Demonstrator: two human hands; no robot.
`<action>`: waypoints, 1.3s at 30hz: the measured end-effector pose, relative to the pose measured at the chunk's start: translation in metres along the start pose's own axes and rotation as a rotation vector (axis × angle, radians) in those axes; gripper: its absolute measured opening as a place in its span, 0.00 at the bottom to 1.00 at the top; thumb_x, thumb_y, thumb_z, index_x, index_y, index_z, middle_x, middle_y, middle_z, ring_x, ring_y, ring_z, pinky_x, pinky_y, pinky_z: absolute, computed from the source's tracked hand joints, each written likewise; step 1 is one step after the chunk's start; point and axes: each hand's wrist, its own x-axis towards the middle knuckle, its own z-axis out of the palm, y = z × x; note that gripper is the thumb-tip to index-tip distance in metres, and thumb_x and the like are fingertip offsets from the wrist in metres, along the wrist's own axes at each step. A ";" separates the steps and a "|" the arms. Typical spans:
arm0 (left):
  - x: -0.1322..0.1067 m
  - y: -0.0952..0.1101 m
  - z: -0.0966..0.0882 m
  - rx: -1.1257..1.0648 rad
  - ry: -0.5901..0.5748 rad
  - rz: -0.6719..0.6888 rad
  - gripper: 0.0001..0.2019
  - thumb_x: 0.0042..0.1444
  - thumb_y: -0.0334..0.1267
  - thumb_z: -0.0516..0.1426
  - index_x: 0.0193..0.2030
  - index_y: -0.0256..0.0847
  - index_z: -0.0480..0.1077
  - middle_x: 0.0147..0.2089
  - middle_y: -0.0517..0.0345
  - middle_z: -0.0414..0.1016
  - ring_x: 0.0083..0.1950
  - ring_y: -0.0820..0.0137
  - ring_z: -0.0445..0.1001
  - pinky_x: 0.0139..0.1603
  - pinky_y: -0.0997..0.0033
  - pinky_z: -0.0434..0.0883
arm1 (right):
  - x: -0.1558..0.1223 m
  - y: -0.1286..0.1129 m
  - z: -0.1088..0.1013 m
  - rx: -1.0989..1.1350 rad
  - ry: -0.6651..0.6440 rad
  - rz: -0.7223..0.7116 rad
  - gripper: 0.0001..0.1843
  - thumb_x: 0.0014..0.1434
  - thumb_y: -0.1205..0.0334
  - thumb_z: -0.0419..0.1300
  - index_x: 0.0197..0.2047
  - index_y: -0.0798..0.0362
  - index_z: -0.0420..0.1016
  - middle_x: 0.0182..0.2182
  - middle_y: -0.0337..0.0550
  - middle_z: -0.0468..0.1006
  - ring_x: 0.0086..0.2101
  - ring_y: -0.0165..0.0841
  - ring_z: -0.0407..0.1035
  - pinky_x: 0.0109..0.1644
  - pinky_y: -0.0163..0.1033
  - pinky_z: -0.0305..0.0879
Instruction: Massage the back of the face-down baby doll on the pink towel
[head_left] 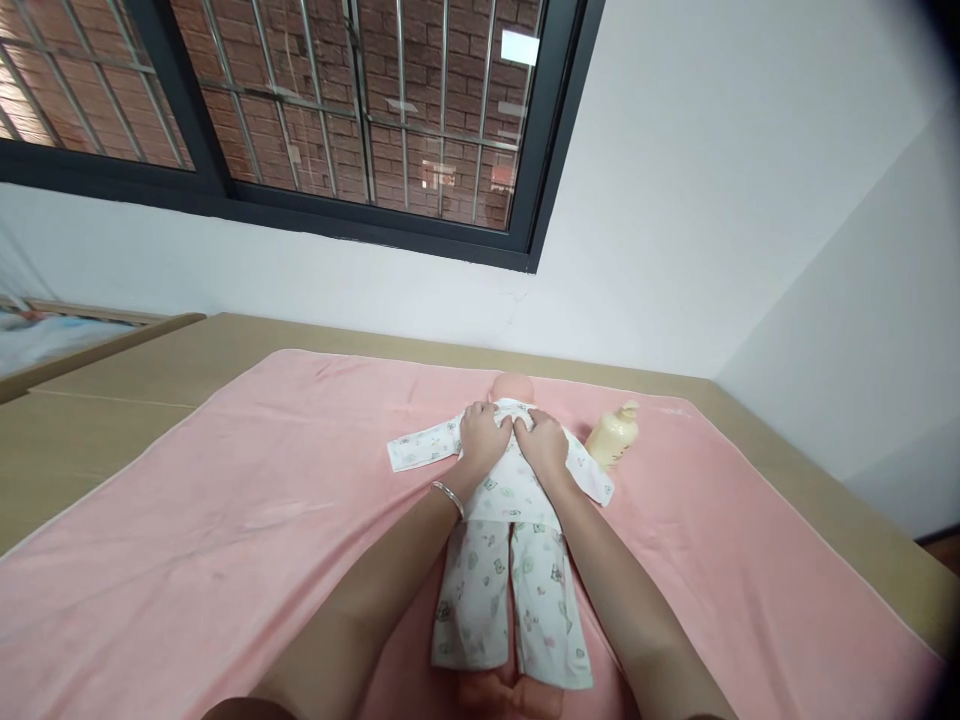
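Doll (512,388) lies on its back at frame centre, head toward the upper edge, feet at the bottom edge. White printed top (502,485), sleeves spread left and right. Matching trousers (480,590), legs straight, side by side.

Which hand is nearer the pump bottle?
Right. The right hand lies on the doll's shirt, apart from the pump bottle beside it; left hand sits beyond the right, farther off.

Wide pink towel (262,520) lies open left of the doll (510,520); lotion bottle (613,436) blocks the right.
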 end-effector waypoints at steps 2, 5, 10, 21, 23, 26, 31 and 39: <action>0.004 -0.004 0.002 -0.012 -0.069 0.028 0.17 0.59 0.41 0.56 0.53 0.37 0.72 0.55 0.46 0.75 0.59 0.58 0.70 0.64 0.57 0.62 | 0.006 0.004 0.003 -0.010 -0.028 -0.052 0.20 0.64 0.56 0.51 0.52 0.54 0.76 0.50 0.51 0.79 0.53 0.41 0.69 0.59 0.43 0.57; 0.007 -0.009 0.002 -0.052 -0.132 0.127 0.16 0.61 0.40 0.54 0.54 0.40 0.71 0.60 0.50 0.73 0.62 0.60 0.68 0.67 0.58 0.59 | 0.011 0.009 0.008 0.000 -0.090 -0.114 0.23 0.64 0.59 0.50 0.59 0.53 0.72 0.59 0.50 0.73 0.60 0.42 0.63 0.67 0.48 0.48; 0.001 -0.007 -0.002 -0.074 -0.063 0.133 0.11 0.60 0.37 0.55 0.47 0.41 0.74 0.50 0.51 0.78 0.55 0.61 0.72 0.60 0.60 0.65 | 0.003 0.002 0.004 0.007 -0.039 -0.136 0.20 0.64 0.60 0.50 0.54 0.50 0.77 0.54 0.46 0.78 0.55 0.38 0.69 0.60 0.40 0.58; 0.000 -0.005 -0.002 0.028 -0.082 0.070 0.16 0.61 0.41 0.54 0.53 0.39 0.71 0.56 0.47 0.75 0.59 0.59 0.69 0.63 0.58 0.61 | 0.004 0.000 0.002 -0.070 -0.046 -0.073 0.20 0.65 0.58 0.50 0.54 0.54 0.75 0.53 0.52 0.77 0.55 0.43 0.67 0.61 0.45 0.55; 0.002 -0.005 -0.002 0.023 -0.110 0.126 0.15 0.61 0.40 0.53 0.53 0.40 0.71 0.57 0.49 0.75 0.60 0.59 0.69 0.64 0.58 0.60 | 0.007 0.004 0.007 -0.055 -0.068 -0.108 0.22 0.66 0.59 0.49 0.59 0.56 0.71 0.59 0.53 0.73 0.60 0.44 0.62 0.65 0.48 0.50; 0.000 -0.005 -0.003 -0.006 -0.101 0.157 0.13 0.61 0.38 0.53 0.51 0.41 0.72 0.54 0.50 0.77 0.58 0.60 0.71 0.63 0.60 0.62 | 0.006 0.007 0.010 -0.016 -0.054 -0.167 0.22 0.66 0.60 0.49 0.59 0.55 0.72 0.60 0.51 0.72 0.61 0.41 0.62 0.67 0.45 0.49; -0.006 -0.001 -0.005 0.000 0.010 0.096 0.10 0.60 0.39 0.55 0.43 0.40 0.75 0.47 0.48 0.77 0.54 0.59 0.71 0.59 0.60 0.65 | -0.006 0.000 0.002 0.008 0.032 -0.043 0.19 0.66 0.54 0.51 0.51 0.50 0.79 0.50 0.47 0.80 0.50 0.39 0.73 0.53 0.37 0.62; 0.003 -0.002 -0.006 0.002 -0.102 0.088 0.15 0.60 0.40 0.55 0.52 0.39 0.72 0.54 0.48 0.76 0.58 0.58 0.70 0.62 0.59 0.63 | 0.005 0.006 0.006 0.003 -0.015 -0.074 0.20 0.64 0.57 0.53 0.56 0.52 0.76 0.56 0.49 0.76 0.57 0.41 0.66 0.62 0.43 0.56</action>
